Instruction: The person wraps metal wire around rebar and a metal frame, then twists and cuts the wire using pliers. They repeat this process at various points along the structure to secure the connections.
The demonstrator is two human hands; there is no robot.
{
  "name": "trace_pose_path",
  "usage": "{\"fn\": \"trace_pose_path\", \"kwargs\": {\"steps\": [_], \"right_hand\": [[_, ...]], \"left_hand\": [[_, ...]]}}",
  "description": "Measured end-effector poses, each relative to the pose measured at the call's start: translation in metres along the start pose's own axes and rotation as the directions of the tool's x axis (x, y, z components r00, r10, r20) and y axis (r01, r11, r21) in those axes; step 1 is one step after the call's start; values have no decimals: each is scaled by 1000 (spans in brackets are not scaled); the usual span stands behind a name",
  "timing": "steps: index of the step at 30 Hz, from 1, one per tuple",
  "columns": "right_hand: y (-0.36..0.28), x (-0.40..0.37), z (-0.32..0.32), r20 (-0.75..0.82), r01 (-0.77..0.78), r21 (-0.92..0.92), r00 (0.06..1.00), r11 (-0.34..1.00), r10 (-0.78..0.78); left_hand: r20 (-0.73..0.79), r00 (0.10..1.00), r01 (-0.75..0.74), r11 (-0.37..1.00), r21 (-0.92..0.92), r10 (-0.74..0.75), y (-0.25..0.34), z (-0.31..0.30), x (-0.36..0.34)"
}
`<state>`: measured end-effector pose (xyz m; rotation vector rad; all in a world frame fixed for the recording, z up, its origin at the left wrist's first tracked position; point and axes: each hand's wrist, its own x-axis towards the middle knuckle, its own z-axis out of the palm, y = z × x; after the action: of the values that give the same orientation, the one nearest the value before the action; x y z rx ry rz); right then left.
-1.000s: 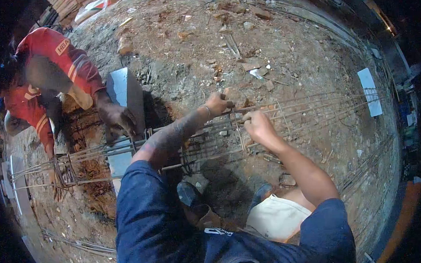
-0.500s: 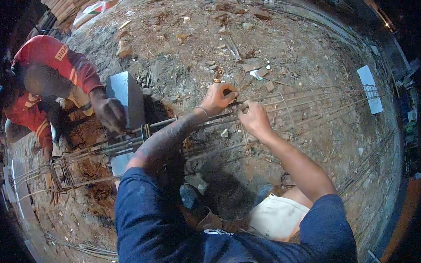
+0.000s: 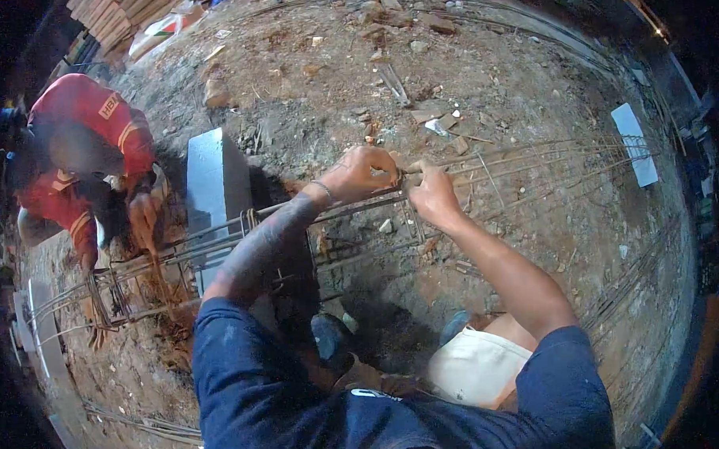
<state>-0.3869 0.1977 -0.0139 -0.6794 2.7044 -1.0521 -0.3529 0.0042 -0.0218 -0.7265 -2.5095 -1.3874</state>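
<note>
A long cage of thin steel rebar [image 3: 359,208] runs across in front of me, with square stirrups [image 3: 490,178] around its bars. My left hand [image 3: 363,175] is closed at the upper bars, thumb and forefinger curled together at a stirrup. Close beside it, my right hand [image 3: 434,195] pinches at the same joint, its fingertips almost meeting the left ones. Whatever small piece lies between the fingers is too small to make out. Several stirrups are bunched [image 3: 250,220] on the bars left of my left forearm.
A co-worker in a red top [image 3: 82,115] bends over the cage's left end, a hand [image 3: 145,218] reaching down by the bars. A grey block [image 3: 207,182] stands under the cage; a pale block [image 3: 635,145] is at its right end. Rubble and wood scraps [image 3: 393,85] litter the dirt.
My left hand has turned slightly and dropped a little, still at the same joint. The co-worker's nearer hand has moved left, away from the grey block and down towards the bars.
</note>
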Motion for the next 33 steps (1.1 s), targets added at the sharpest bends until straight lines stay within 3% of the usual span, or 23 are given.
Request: {"fn": "trace_pose_path", "kwargs": {"steps": [3,8,10,11,12,13,14,15,16,18,19,20,23,24,26,30,32,33], "right_hand": [[-3,0,0,57,-50,10,997,999,49],[9,1,11,-28,108,26,994,994,-107],[1,0,11,42,94,-3,995,996,-93],[-1,0,9,81,53,-8,995,999,-53],[-10,-1,3,119,14,-17,993,1000,-12],[7,5,14,63,64,-47,996,997,-61],[7,3,18,-2,26,32,1000,999,-26],[15,10,23,91,-52,-89,994,995,60],[20,14,30,76,-42,-120,996,992,51],[32,19,48,14,32,-131,999,991,-30],[19,13,33,66,-9,-127,998,992,18],[3,6,21,124,-46,-120,990,992,61],[18,12,41,37,59,-271,998,961,-51],[14,13,36,44,-39,-225,998,974,50],[19,18,44,-19,-126,-176,992,976,124],[-18,2,8,29,-216,-78,975,973,219],[-11,4,16,-32,-162,-84,987,983,160],[-10,5,18,-43,-78,-1,996,997,78]], "left_hand": [[45,979,198,979,57,-200,-12,6,-1],[100,969,218,973,80,-226,-26,9,5],[119,918,374,925,66,-379,-21,9,6],[160,912,338,913,228,-378,-36,13,8],[194,895,361,908,211,-401,-17,7,10],[283,864,367,907,208,-415,-11,3,17],[247,874,378,905,193,-418,-23,10,18],[318,858,347,912,220,-403,-20,6,25],[301,915,260,963,65,-268,-12,5,26],[437,739,355,848,394,-513,-43,5,28],[399,700,373,780,503,-592,-23,5,32],[381,725,329,775,539,-574,-37,12,28],[238,911,125,775,619,-337,-104,42,1],[299,836,240,797,555,-460,-106,45,5],[308,812,279,793,541,-496,-137,54,-5],[345,750,403,804,438,-564,-97,36,3],[367,717,477,801,361,-593,-74,25,7],[375,698,511,792,335,-609,-64,20,11]]}}
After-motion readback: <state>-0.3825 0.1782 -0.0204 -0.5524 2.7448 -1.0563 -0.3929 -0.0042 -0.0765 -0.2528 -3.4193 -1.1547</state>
